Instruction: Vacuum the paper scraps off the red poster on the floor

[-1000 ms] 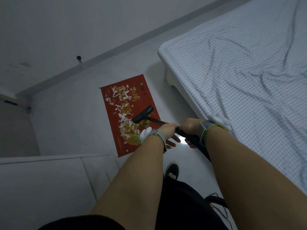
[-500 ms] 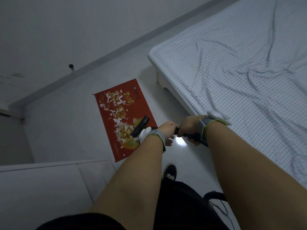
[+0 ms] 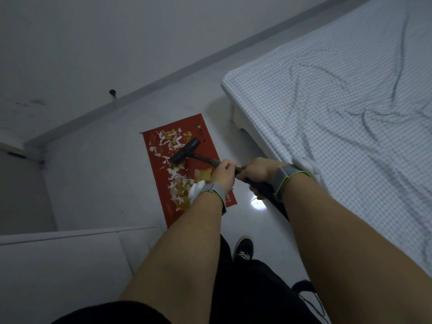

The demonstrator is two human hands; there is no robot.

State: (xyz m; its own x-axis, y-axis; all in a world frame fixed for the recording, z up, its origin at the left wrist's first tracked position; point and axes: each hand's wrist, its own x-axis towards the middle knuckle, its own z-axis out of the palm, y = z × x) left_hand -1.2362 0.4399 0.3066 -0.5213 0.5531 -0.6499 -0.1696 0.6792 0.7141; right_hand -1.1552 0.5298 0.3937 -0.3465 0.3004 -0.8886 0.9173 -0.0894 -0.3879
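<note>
A checked-sheet bed (image 3: 339, 108) stands on glossy pale floor (image 3: 98, 183) by grey walls (image 3: 93, 43).

to my right stands a bed (image 3: 350, 118) with a wrinkled sheet in a small blue and white check, and its white frame (image 3: 238, 118) shows at the corner. the floor (image 3: 98, 183) is pale and glossy, with one bright spot of reflected light (image 3: 257, 204). a grey baseboard (image 3: 187, 66) runs along the wall (image 3: 93, 31). below me i see my black shoe (image 3: 244, 250) and a thin black cable (image 3: 313, 302).
</note>
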